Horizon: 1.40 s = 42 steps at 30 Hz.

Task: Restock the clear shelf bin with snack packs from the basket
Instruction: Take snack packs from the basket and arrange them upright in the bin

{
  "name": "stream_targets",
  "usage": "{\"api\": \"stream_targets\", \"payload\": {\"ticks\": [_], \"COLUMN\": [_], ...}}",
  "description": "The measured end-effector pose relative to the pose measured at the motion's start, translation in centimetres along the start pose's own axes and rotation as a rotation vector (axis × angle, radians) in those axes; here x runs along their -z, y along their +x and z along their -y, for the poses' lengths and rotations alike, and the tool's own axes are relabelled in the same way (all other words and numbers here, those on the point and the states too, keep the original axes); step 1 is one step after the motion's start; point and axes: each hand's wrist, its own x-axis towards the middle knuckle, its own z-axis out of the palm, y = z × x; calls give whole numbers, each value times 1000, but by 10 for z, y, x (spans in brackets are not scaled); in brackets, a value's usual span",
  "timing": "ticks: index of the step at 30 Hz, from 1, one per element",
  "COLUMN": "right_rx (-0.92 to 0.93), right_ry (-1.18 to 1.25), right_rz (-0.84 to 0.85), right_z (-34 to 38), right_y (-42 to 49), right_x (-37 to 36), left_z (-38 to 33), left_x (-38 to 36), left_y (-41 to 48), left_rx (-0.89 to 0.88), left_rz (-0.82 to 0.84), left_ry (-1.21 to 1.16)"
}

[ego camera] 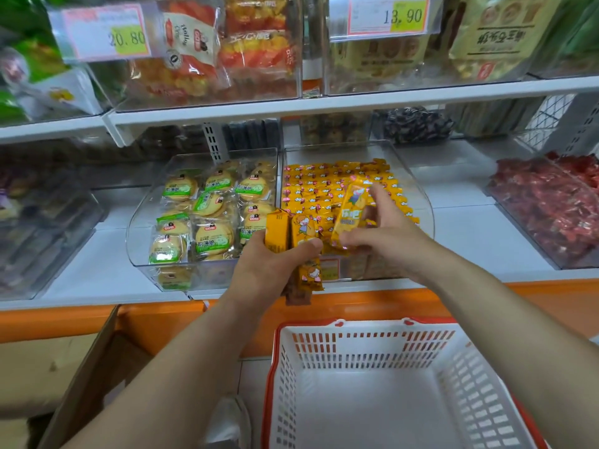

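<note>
My left hand [269, 267] grips a bundle of yellow snack packs [293, 234] upright in front of the clear shelf bin [418, 196]. My right hand [385, 234] pinches a single yellow snack pack [351, 212] and holds it tilted over the bin's front half. The bin is filled with rows of the same small yellow packs [324, 189]. Below, the white basket with an orange rim [356, 328] shows a bare floor with no packs visible inside.
A neighbouring clear bin of round green-labelled biscuits [207, 212] sits directly left. A bin of red-wrapped sweets [544, 205] stands to the right. An upper shelf [324, 103] with price tags overhangs. An open cardboard box [64, 377] is at lower left.
</note>
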Motion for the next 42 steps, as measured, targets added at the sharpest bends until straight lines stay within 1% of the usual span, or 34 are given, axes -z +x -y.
{"api": "stream_targets", "payload": {"ticks": [2,4,6,10,15,19,21,24,26,29,30,31,32,34,35,37,38,39,42], "right_rx": [100,153,197,287,441,417,389,365,359,291,275,279,300,310,255,85,10,-32,-21], "right_ry": [-145,-231,-345,-586,-984,-1218,-1235,-1188,-1213,-1238,-1224,-1157,-1024,-644,-459,-160,-54,6,51], "right_rz": [-89,-162,-195,-120,-81,-68,-58,-53,-47,-4,-5,-37,-101,-217,-207,-81,-21,14,49], "right_z": [-2,-7,-14,-26,-26,-28,-29,-35,-40,-40,-37,-33,-28,-16,-10,-3,-3,-3,-4], "right_y": [4,9,13,15,14,12,11,7,5,0,-1,-4,-7,-14,-17,-22,-25,-27,-29], "right_x": [3,4,3,5,4,-1,-2,-4,-6,-6,-6,-7,-9,-18,-25,-37,-41,-42,-38], "left_z": [2,3,3,5,4,4,3,3,2,1,1,2,2,3,4,4,4,3,0], "left_x": [2,3,4,4,5,6,6,7,6,6,5,4,2,-1,-3,-9,-12,-14,-18], "left_y": [1,2,2,3,3,2,2,1,1,1,1,1,1,1,1,-1,-2,-3,-3], "left_rx": [7,14,17,18,-7,-20,-24,-14,6,28,29,29,30,26,20,10,6,3,38], "left_rz": [-1,6,13,11,6,11,12,9,8,-2,-4,-6,-10,-23,-26,-13,-6,-4,11], "left_ry": [3,0,-1,28,52,57,54,62,55,28,28,33,40,53,58,62,63,60,-22]}}
